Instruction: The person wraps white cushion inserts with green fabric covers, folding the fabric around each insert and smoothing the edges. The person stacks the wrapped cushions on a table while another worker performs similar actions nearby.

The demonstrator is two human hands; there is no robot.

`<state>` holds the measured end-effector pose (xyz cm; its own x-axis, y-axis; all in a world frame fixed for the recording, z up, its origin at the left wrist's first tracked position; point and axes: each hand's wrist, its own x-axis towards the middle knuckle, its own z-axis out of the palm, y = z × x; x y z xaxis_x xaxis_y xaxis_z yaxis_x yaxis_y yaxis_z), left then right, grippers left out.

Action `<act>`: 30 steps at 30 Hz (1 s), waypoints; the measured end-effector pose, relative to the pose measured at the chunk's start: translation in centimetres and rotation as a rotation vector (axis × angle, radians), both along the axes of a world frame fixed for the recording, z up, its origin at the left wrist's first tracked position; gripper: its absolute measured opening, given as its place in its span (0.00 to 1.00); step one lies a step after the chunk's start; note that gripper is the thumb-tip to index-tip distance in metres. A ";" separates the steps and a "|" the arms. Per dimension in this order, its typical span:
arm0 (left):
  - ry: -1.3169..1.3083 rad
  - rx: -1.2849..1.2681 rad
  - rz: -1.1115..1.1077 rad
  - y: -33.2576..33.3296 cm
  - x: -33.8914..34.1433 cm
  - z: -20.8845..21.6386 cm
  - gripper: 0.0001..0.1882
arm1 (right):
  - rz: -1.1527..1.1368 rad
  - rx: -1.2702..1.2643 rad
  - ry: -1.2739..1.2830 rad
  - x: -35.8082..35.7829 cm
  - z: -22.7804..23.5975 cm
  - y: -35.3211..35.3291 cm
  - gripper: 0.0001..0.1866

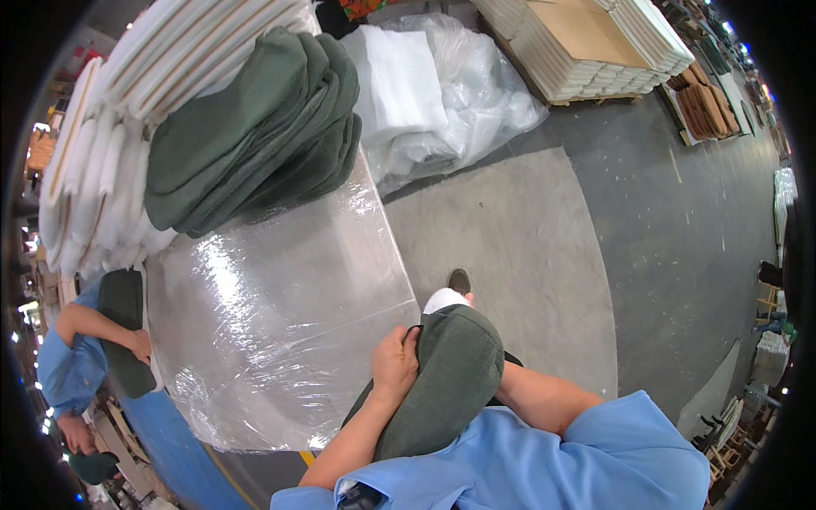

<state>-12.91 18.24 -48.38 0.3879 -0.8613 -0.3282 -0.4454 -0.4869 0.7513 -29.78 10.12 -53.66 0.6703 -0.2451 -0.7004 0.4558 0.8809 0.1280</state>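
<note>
A dark green fabric cushion cover (459,365) is held up against my body, with white padding (444,299) showing at its far end. My left hand (396,361) is closed on the cover's left edge, thumb uppermost. My right forearm passes behind the cover. Most of my right hand (469,299) is hidden there; what looks like a fingertip shows beside the white padding. Ahead on the left, a pile of similar green covers (255,136) lies on a plastic-wrapped block (280,297), whose near right corner is close to my left hand.
White padded slabs (102,187) are stacked at the far left. A co-worker (76,340) handles a green piece at the left. Clear plastic bags (476,93) with white padding lie ahead. A pallet stack (586,42) and brown cushions (705,102) stand at the far right.
</note>
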 end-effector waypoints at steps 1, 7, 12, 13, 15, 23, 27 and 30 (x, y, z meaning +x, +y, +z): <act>-0.037 0.003 0.018 -0.4 -0.1 0.2 0.21 | 0.028 0.005 -0.067 0.0 0.5 -0.2 0.39; -0.148 -0.034 -0.020 -2.4 -0.5 -0.1 0.18 | 0.083 0.068 0.025 -0.1 0.9 1.1 0.39; -0.098 -0.006 -0.017 -3.4 -0.3 -0.6 0.20 | 0.115 0.080 0.192 0.3 0.4 1.7 0.40; -0.097 -0.002 -0.024 -3.7 -0.3 -0.7 0.19 | 0.112 0.082 0.216 0.5 0.3 1.6 0.40; -0.130 -0.003 -0.050 -4.4 -0.5 -0.9 0.18 | 0.105 0.086 0.255 0.7 0.2 1.7 0.40; 0.234 0.177 -0.139 -3.8 2.7 -0.7 0.19 | 0.092 0.058 0.374 1.3 0.3 1.3 0.41; 0.473 0.523 -0.307 1.9 8.4 2.1 0.21 | -0.003 0.104 0.369 2.1 3.0 -0.7 0.39; 0.612 0.657 -0.061 7.4 9.0 1.3 0.20 | 0.071 0.074 0.445 2.0 1.4 0.0 0.36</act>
<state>-3.86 25.68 -47.09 -0.0564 -0.4408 -0.8959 -0.0978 -0.8905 0.4443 -27.74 10.10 -52.28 0.3137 -0.1478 -0.9379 0.4196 0.9077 -0.0027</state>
